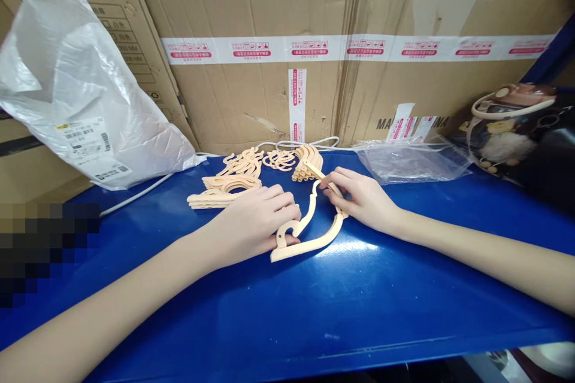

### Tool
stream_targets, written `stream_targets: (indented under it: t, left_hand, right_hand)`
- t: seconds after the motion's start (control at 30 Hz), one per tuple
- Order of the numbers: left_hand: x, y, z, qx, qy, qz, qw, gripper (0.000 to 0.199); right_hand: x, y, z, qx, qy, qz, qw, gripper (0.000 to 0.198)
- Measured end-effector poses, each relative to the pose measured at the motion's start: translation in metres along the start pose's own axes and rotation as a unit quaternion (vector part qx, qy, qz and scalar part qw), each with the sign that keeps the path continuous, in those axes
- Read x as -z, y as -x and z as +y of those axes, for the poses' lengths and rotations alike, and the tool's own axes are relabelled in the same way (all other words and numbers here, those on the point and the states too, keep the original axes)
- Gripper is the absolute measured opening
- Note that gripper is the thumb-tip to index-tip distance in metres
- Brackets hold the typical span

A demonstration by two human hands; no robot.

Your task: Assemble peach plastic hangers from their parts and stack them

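A cream plastic folding hanger (317, 243) is held between my two hands just above the blue table. My left hand (258, 221) is closed around its left end, with the thumb under the curved piece there. My right hand (359, 197) pinches the upper right part, where a straight arm and the curved arm come together. Behind my left hand lies a stack of cream hanger parts (211, 198). Farther back are a pile of slim cream pieces (245, 161), several loose hooks (279, 160) and a row of curved arms (309, 158).
A white plastic mailer bag (81, 90) leans at the left against cardboard boxes (251, 0). A clear plastic bag (413, 161) lies at the back right, near a dark bag with a handle (507, 125). A white cable (135, 196) runs along the back of the blue table (287, 317).
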State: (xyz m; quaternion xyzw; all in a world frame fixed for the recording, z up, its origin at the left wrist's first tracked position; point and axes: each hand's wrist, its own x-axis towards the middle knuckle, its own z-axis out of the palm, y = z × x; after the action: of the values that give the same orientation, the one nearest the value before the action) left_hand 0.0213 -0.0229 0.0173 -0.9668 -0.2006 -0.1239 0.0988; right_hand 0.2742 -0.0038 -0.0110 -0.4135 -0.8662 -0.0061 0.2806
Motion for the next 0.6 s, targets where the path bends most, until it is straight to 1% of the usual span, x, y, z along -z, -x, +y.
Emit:
stream_targets:
  t: [0.07,0.13,0.23,0.3,0.37,0.47,0.57,0.6]
  left_hand:
    - [-0.001,0.0,0.0,0.007,0.032,-0.004,0.999,0.018]
    - [-0.002,0.001,0.001,0.022,0.068,-0.01,0.997,0.018]
    - [-0.002,0.001,0.004,0.039,0.111,-0.036,0.992,0.024]
    - [0.0,0.001,0.007,0.041,0.129,-0.056,0.989,0.034]
    - [0.004,0.0,0.01,0.041,0.142,-0.07,0.987,0.038]
    - [0.01,-0.001,0.014,0.039,0.162,-0.077,0.983,0.032]
    - [0.012,-0.002,0.017,0.043,0.164,-0.071,0.983,0.013]
    - [0.012,-0.002,0.017,0.043,0.158,-0.068,0.984,0.013]
  right_hand:
    - [0.0,0.0,0.0,-0.007,0.006,0.004,1.0,0.013]
    - [0.0,0.0,0.0,-0.015,0.01,0.006,1.0,0.012]
    - [0.0,0.0,-0.001,-0.017,0.018,0.009,1.0,0.012]
    - [0.0,0.0,-0.002,-0.011,0.032,0.014,0.999,0.013]
    - [0.001,0.0,-0.003,0.0,0.05,0.018,0.999,0.013]
    - [0.002,0.0,-0.005,0.023,0.071,0.017,0.997,0.015]
    - [0.003,0.0,-0.005,0.049,0.087,0.013,0.995,0.016]
    - [0.003,0.0,-0.005,0.06,0.091,0.012,0.994,0.016]
